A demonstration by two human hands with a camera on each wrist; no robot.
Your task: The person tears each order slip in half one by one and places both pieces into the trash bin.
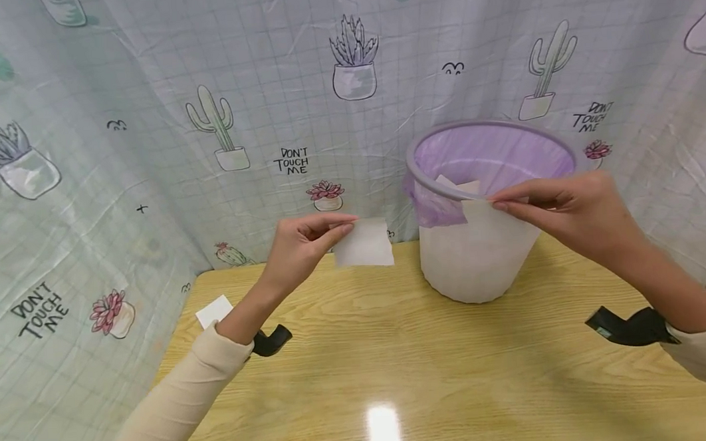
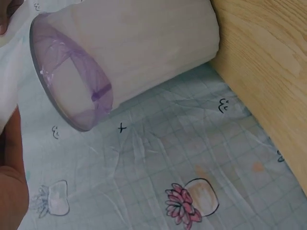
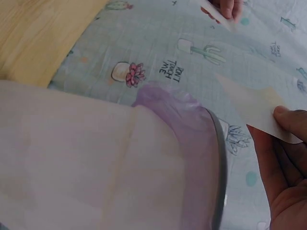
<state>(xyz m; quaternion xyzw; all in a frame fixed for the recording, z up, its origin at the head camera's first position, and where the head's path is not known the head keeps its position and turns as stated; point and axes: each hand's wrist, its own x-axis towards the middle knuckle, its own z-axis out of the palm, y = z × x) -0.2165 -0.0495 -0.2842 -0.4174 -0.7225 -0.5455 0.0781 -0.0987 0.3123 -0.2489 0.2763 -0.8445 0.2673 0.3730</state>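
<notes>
My left hand (image 1: 305, 248) pinches a small square of white paper (image 1: 364, 244) by its upper left corner, in front of the curtain. On the other side, my right hand (image 1: 574, 212) holds another piece of white paper (image 3: 256, 108) between thumb and fingertips. In the head view this piece overlaps the front of a white waste bin (image 1: 472, 271), just below its rim. The bin stands upright, lined with a purple bag (image 1: 505, 149) folded over the grey rim. Some paper pieces (image 1: 472, 187) show inside it.
One more white paper piece (image 1: 214, 311) lies on the wooden table (image 1: 360, 353) at the left, partly behind my left forearm. A patterned curtain (image 1: 250, 86) hangs behind and beside the table. Black wrist mounts (image 1: 628, 327) sit on both wrists.
</notes>
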